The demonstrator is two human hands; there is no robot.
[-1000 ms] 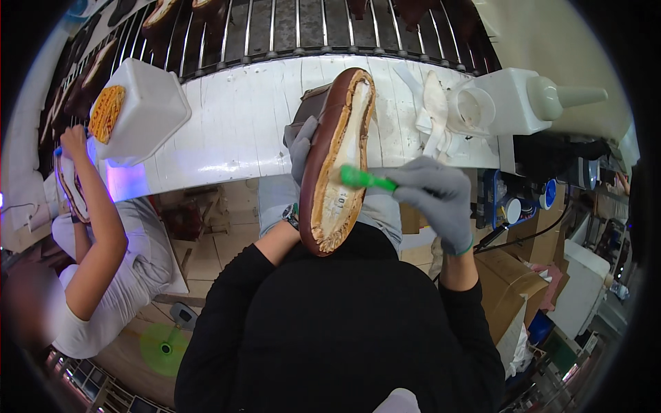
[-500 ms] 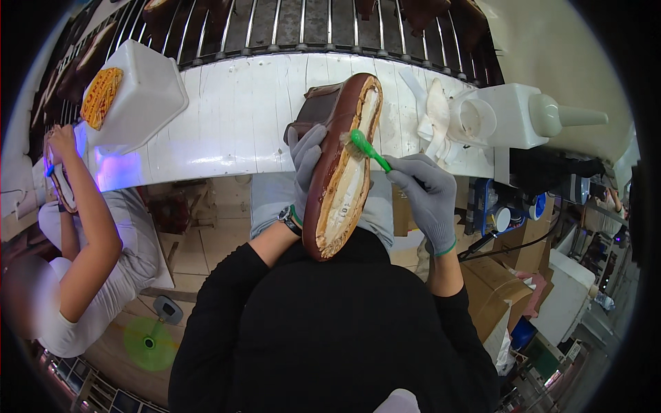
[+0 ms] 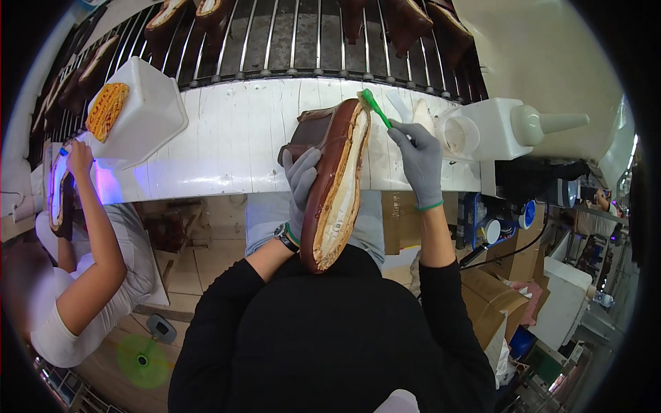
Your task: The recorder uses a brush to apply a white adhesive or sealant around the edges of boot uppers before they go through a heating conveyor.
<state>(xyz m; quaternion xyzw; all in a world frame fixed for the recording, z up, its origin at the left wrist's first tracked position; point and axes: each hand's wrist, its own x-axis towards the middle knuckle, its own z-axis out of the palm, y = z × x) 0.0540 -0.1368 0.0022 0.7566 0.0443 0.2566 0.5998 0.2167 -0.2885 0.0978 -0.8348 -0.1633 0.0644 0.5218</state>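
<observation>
My gloved left hand (image 3: pixel 301 180) is closed round the upper of a dark red-brown leather shoe (image 3: pixel 323 162). The shoe is tipped so its pale, unsoled underside faces up and to the right, toe toward the far side or heel, I cannot tell which. In my gloved right hand (image 3: pixel 418 157) is the handle of a green brush (image 3: pixel 375 107), like a toothbrush. Its bristles are at the far end of the shoe's underside, on or just beside the rim. Beyond the brush lie a pale cloth (image 3: pixel 422 113) and a clear cup (image 3: pixel 460 135).
A white bench (image 3: pixel 227 110) spans the front, with a metal roller rack (image 3: pixel 296 34) carrying several shoes behind it. On it stand a white container (image 3: pixel 141 113) at left and a white nozzle bottle (image 3: pixel 509 127) at right. A co-worker's arm (image 3: pixel 100 234) handles another shoe at left.
My right hand has carried the brush from the middle of the shoe's underside up to its far end. The left hand keeps its hold, and the view has shifted slightly.
</observation>
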